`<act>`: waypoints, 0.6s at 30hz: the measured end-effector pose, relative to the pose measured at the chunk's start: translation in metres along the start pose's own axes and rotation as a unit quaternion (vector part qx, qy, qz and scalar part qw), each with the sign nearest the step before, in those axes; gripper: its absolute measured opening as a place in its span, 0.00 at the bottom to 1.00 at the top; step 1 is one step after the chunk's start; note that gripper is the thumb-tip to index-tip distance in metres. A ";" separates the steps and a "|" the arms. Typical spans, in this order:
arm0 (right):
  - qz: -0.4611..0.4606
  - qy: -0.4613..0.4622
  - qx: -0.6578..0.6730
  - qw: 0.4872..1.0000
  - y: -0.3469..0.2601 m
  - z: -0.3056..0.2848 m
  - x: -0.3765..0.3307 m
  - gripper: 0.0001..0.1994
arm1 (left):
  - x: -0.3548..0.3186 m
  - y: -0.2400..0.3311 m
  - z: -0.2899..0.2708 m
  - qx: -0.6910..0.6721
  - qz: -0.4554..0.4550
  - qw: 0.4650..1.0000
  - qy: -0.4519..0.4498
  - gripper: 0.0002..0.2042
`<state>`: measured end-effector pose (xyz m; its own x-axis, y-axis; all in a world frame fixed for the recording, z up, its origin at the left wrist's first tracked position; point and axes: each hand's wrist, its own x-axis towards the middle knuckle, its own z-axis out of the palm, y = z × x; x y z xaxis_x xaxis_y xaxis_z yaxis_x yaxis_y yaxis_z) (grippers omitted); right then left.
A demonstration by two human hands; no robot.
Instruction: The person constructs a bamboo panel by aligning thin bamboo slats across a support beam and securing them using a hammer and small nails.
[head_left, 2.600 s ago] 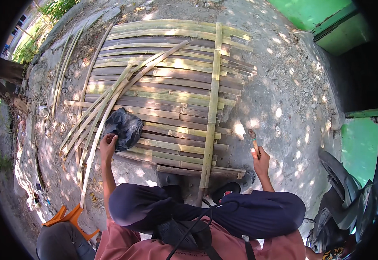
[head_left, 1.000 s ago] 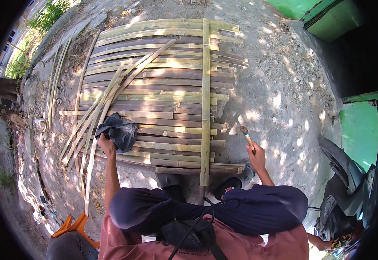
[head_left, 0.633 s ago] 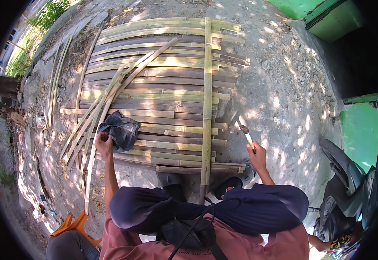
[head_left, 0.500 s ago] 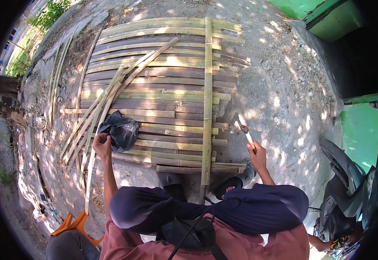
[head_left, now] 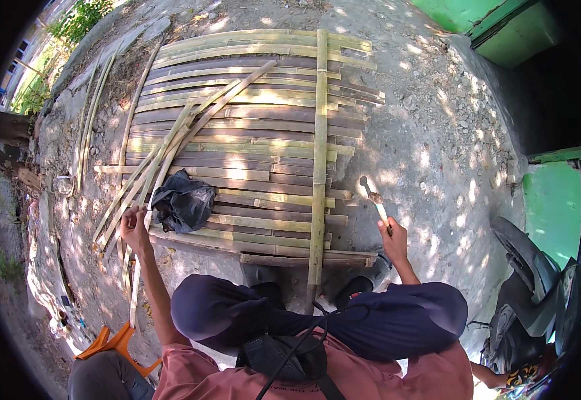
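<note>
My left hand (head_left: 135, 229) is closed in a pinch just left of a crumpled black plastic bag (head_left: 185, 201), over loose bamboo strips. Whatever is between those fingertips is too small to tell. In my right hand (head_left: 394, 238) is a hammer (head_left: 382, 211) with a pale handle, its rusty head pointing away from me. The bag rests on a panel of split bamboo slats (head_left: 237, 175) laid side by side. Across the slats, toward their right ends, runs a long bamboo crosspiece (head_left: 320, 120), its near end between my feet.
Long thin bamboo strips (head_left: 182, 130) lie slanted over the panel's left part; more strips (head_left: 90, 127) lie on the ground farther left. An orange chair (head_left: 114, 350) is at lower left beside a person's grey-clothed leg (head_left: 107, 377). A motorbike (head_left: 530, 287) stands at right near a green wall (head_left: 554, 207).
My left hand has moved left, away from the plastic bag's edge, its fingers still pinched. My right hand and the hammer have shifted only slightly.
</note>
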<state>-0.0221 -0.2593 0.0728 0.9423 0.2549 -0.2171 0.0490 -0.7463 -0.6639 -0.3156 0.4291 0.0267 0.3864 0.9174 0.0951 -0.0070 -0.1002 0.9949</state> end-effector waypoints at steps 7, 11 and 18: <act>-0.001 -0.004 0.016 1.000 0.000 -0.016 -0.005 0.17 | -0.019 0.204 0.103 0.035 0.070 0.996 -0.046 0.03; -0.060 0.017 0.033 0.997 0.008 -0.015 0.010 0.15 | -0.063 0.288 0.154 0.032 0.148 0.973 -0.173 0.08; -0.107 0.018 0.124 0.986 -0.019 0.014 0.040 0.17 | -0.168 0.340 0.203 0.188 0.190 0.898 -0.350 0.11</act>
<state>0.0098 -0.2257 0.0667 0.9308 0.3643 -0.0310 0.1690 -0.5039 -0.8471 -0.1953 0.1628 0.3426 0.9078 0.3360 0.2509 -0.0004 -0.5978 0.8016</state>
